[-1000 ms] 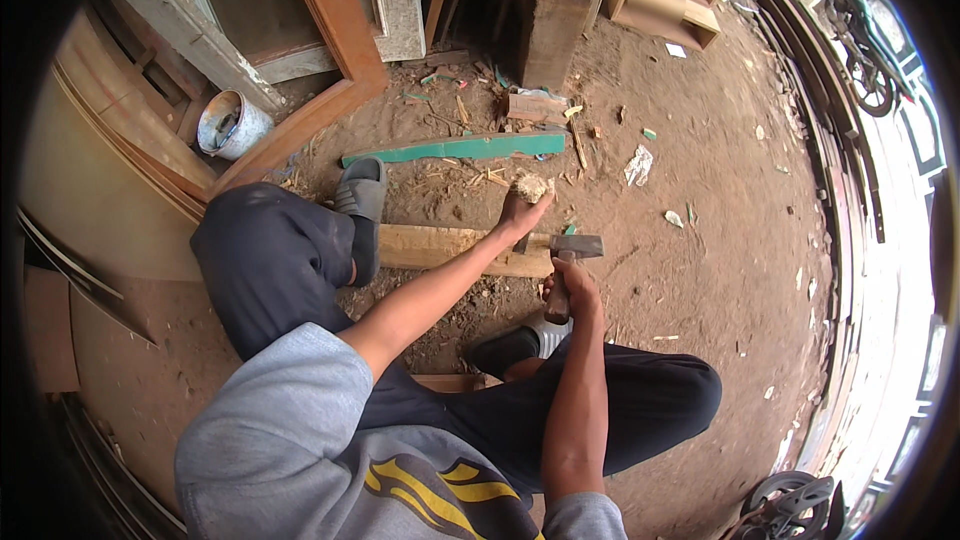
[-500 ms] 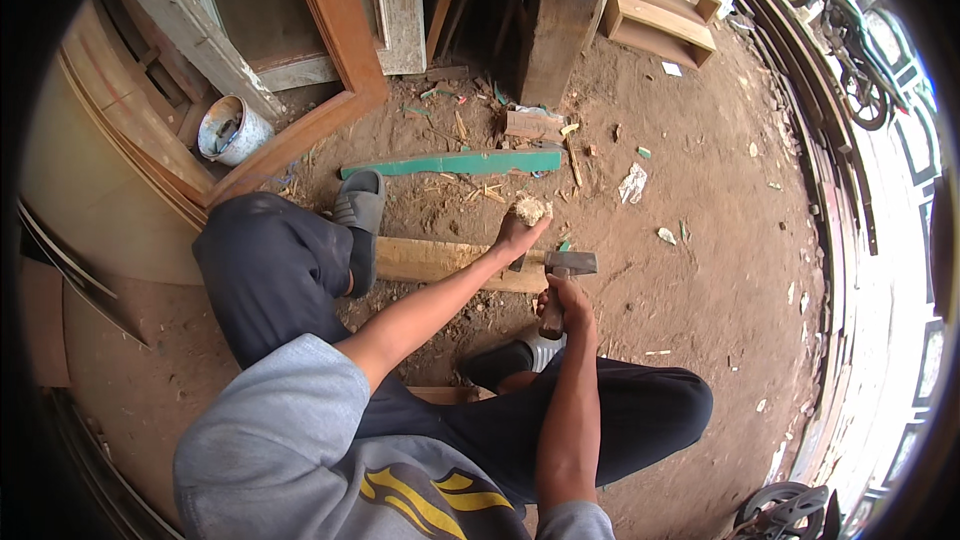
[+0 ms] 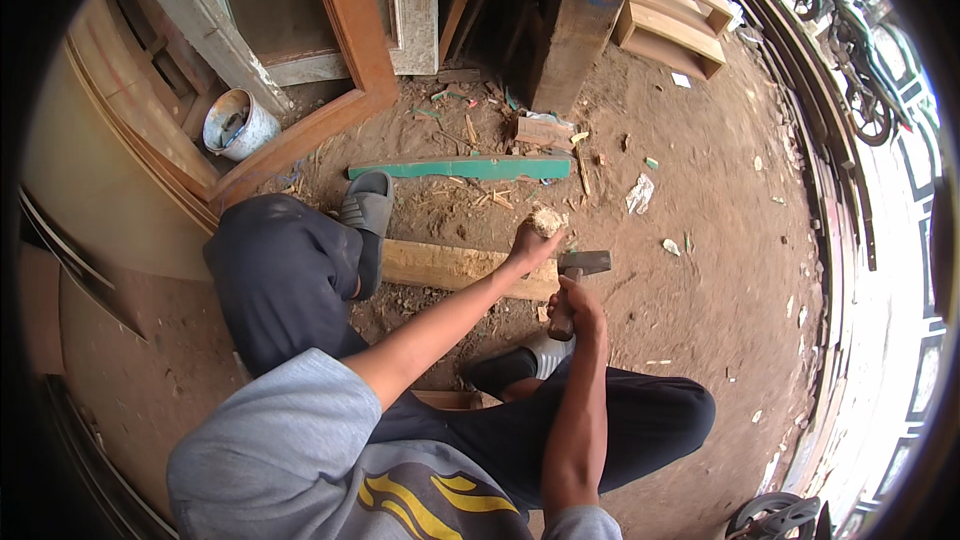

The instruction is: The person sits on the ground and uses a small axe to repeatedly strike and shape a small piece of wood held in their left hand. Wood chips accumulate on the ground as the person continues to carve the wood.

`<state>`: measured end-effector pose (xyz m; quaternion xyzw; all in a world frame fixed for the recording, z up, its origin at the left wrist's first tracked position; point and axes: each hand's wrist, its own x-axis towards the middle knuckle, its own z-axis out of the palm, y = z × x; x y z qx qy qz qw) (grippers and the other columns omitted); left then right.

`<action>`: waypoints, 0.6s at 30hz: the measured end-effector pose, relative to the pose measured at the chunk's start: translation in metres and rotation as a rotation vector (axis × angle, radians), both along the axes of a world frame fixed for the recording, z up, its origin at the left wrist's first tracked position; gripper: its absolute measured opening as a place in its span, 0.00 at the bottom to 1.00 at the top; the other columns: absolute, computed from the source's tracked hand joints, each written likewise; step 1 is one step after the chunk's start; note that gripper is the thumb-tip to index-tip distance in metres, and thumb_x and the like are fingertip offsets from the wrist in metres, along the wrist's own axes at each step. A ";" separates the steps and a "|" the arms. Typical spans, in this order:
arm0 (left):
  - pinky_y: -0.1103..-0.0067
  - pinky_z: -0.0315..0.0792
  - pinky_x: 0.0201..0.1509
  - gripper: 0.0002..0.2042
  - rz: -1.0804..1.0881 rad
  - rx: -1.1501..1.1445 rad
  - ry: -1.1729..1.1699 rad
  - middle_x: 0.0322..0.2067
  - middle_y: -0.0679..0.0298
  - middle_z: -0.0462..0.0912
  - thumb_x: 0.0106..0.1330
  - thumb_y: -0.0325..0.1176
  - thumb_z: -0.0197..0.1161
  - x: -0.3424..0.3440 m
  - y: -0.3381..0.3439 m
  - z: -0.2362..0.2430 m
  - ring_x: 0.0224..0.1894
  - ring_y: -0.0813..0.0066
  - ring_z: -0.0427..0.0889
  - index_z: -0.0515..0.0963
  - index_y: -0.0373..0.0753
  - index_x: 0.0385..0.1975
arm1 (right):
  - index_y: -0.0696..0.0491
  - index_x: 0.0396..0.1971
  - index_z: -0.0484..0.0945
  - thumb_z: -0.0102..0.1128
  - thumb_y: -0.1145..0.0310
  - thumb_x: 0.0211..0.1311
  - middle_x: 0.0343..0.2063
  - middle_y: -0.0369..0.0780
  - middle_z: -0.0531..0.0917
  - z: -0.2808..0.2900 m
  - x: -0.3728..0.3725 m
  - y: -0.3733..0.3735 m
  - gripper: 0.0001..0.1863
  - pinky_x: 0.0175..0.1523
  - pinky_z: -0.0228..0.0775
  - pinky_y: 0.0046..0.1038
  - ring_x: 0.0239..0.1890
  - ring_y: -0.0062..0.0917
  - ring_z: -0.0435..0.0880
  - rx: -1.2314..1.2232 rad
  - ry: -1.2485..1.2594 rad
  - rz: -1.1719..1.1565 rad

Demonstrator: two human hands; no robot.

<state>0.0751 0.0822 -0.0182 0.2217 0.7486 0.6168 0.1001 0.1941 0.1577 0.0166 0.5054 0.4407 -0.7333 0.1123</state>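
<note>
Since the sandalled right foot rests near the right hand, a slackened grip could drop the hammer onto it; the fingers are wrapped round its handle. Left hand: clenched round a frayed-top tool, over the timber near its right end. Whether the tip touches wood: cannot tell. Judged main risk: the splayed top deflects a blow onto the left knuckles. Timber lies on loose dirt, so could skid under an off-centre strike. Beyond, the green plank and wood scraps could trip a step.
</note>
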 end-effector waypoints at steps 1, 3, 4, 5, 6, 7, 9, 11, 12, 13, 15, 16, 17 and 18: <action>0.74 0.70 0.38 0.13 -0.019 -0.024 -0.017 0.30 0.58 0.79 0.54 0.36 0.58 0.000 0.000 0.002 0.35 0.67 0.78 0.74 0.33 0.33 | 0.54 0.29 0.64 0.51 0.59 0.58 0.13 0.37 0.70 0.009 -0.002 0.004 0.13 0.17 0.68 0.27 0.12 0.24 0.70 0.040 0.010 -0.011; 0.73 0.70 0.36 0.12 -0.027 -0.045 -0.020 0.29 0.58 0.80 0.54 0.37 0.58 -0.003 0.002 -0.001 0.34 0.66 0.79 0.74 0.34 0.32 | 0.54 0.29 0.65 0.52 0.59 0.57 0.13 0.37 0.70 0.047 -0.007 0.004 0.13 0.18 0.68 0.27 0.13 0.24 0.71 0.169 0.095 -0.026; 0.73 0.71 0.36 0.12 -0.042 -0.106 -0.060 0.30 0.58 0.80 0.54 0.37 0.58 -0.003 0.000 0.008 0.34 0.65 0.79 0.74 0.34 0.33 | 0.54 0.30 0.65 0.53 0.59 0.56 0.14 0.37 0.70 0.075 -0.010 0.001 0.13 0.18 0.68 0.26 0.13 0.23 0.71 0.251 0.171 -0.032; 0.73 0.71 0.37 0.12 -0.066 -0.169 -0.099 0.30 0.58 0.80 0.55 0.37 0.58 -0.002 0.000 0.013 0.35 0.65 0.79 0.74 0.34 0.33 | 0.54 0.28 0.65 0.53 0.60 0.56 0.14 0.37 0.70 0.104 -0.014 0.000 0.13 0.17 0.67 0.25 0.13 0.21 0.71 0.430 0.149 -0.027; 0.73 0.71 0.37 0.14 0.002 -0.019 -0.009 0.30 0.57 0.80 0.55 0.38 0.58 0.000 0.001 0.002 0.34 0.62 0.79 0.74 0.34 0.34 | 0.54 0.27 0.65 0.53 0.59 0.57 0.13 0.35 0.69 0.124 -0.018 0.000 0.13 0.17 0.66 0.23 0.12 0.20 0.70 0.524 0.229 0.011; 0.73 0.71 0.37 0.14 -0.003 -0.029 -0.029 0.30 0.56 0.80 0.55 0.38 0.58 0.002 0.002 -0.002 0.35 0.62 0.79 0.74 0.34 0.34 | 0.53 0.28 0.64 0.52 0.59 0.58 0.11 0.33 0.67 0.157 -0.023 -0.006 0.13 0.15 0.63 0.21 0.11 0.18 0.68 0.561 0.242 0.024; 0.72 0.71 0.36 0.14 -0.018 -0.047 -0.052 0.31 0.55 0.80 0.55 0.38 0.57 0.001 0.004 -0.004 0.35 0.61 0.79 0.74 0.34 0.36 | 0.53 0.28 0.64 0.51 0.61 0.58 0.10 0.32 0.66 0.193 -0.033 -0.021 0.12 0.15 0.61 0.20 0.10 0.16 0.67 0.653 0.349 0.038; 0.72 0.71 0.36 0.14 -0.026 -0.061 -0.021 0.32 0.54 0.79 0.55 0.37 0.57 0.000 0.005 -0.004 0.37 0.61 0.79 0.74 0.35 0.37 | 0.54 0.28 0.64 0.50 0.63 0.59 0.10 0.32 0.66 0.186 -0.040 -0.031 0.10 0.14 0.60 0.19 0.10 0.15 0.67 0.804 0.384 0.060; 0.71 0.71 0.36 0.14 -0.034 -0.069 -0.034 0.32 0.54 0.79 0.55 0.37 0.57 0.001 0.004 -0.003 0.36 0.61 0.78 0.74 0.35 0.37 | 0.55 0.29 0.65 0.50 0.63 0.58 0.11 0.33 0.67 0.172 -0.038 -0.034 0.11 0.15 0.61 0.20 0.10 0.16 0.67 0.841 0.367 0.112; 0.71 0.71 0.35 0.13 -0.041 -0.078 -0.047 0.31 0.54 0.79 0.54 0.36 0.57 0.001 0.004 -0.003 0.36 0.61 0.78 0.74 0.35 0.36 | 0.57 0.28 0.66 0.51 0.62 0.57 0.11 0.34 0.69 0.160 -0.035 -0.038 0.12 0.15 0.63 0.23 0.11 0.18 0.69 0.971 0.278 0.213; 0.71 0.70 0.33 0.12 0.025 -0.124 0.040 0.27 0.55 0.79 0.54 0.35 0.57 -0.002 0.005 -0.001 0.32 0.62 0.78 0.74 0.33 0.32 | 0.58 0.27 0.66 0.52 0.61 0.57 0.13 0.36 0.71 0.109 -0.024 -0.016 0.14 0.16 0.65 0.25 0.13 0.21 0.72 0.804 0.014 0.608; 0.72 0.70 0.32 0.10 -0.015 0.095 0.019 0.25 0.56 0.79 0.54 0.34 0.56 -0.006 0.001 0.001 0.28 0.65 0.78 0.74 0.32 0.30 | 0.58 0.27 0.66 0.52 0.61 0.57 0.13 0.36 0.71 0.116 -0.027 -0.015 0.14 0.17 0.66 0.25 0.13 0.20 0.72 0.694 0.036 0.524; 0.73 0.70 0.32 0.11 -0.002 0.082 -0.017 0.26 0.57 0.79 0.54 0.34 0.56 -0.012 0.002 0.000 0.29 0.66 0.78 0.74 0.33 0.32 | 0.58 0.26 0.66 0.52 0.61 0.57 0.14 0.37 0.71 0.133 -0.036 -0.017 0.14 0.17 0.66 0.25 0.14 0.20 0.72 0.587 0.064 0.453; 0.73 0.70 0.33 0.11 0.015 0.052 -0.061 0.27 0.58 0.79 0.54 0.33 0.56 -0.013 0.000 -0.009 0.30 0.67 0.78 0.73 0.33 0.33 | 0.58 0.26 0.66 0.52 0.60 0.56 0.14 0.37 0.71 0.145 -0.041 -0.022 0.14 0.17 0.66 0.24 0.14 0.20 0.73 0.460 0.088 0.385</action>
